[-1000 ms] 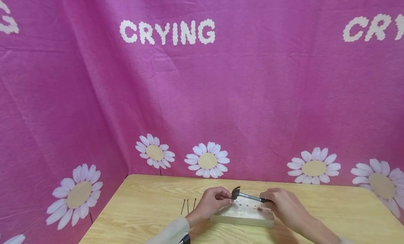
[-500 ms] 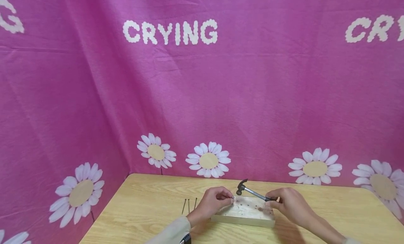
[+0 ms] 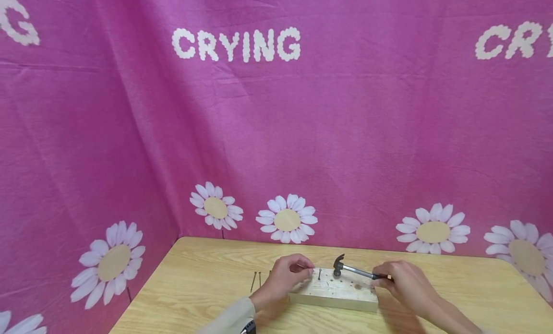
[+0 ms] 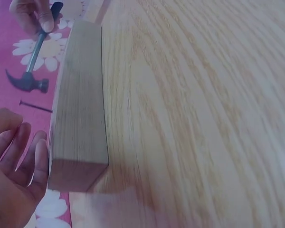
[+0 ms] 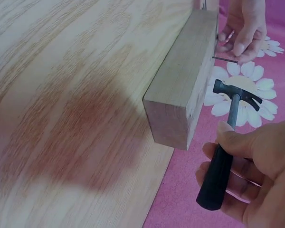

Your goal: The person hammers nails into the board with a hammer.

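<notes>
A nail (image 3: 319,274) stands upright by itself in the top of a wooden block (image 3: 332,301); its full shank shows in the left wrist view (image 4: 35,106). Just left of it is my left hand (image 3: 282,279), fingers loosely bent and holding nothing, close to the block's end. My right hand (image 3: 403,282) grips a small claw hammer (image 3: 356,271) by its black handle (image 5: 216,180). The hammer's head (image 4: 31,83) hangs over the block, right of the nail and apart from it. Several dark holes or marks dot the block's top.
Loose nails (image 3: 253,281) lie on the wood-grain table (image 3: 207,276) left of the block, one partly hidden by my left hand. A pink cloth (image 3: 345,132) with daisies hangs behind the table and along its left side.
My left fingers have let go of the nail and drawn off to the left. The hammer rose from beside the nail, moved right, and has come down again over the block.
</notes>
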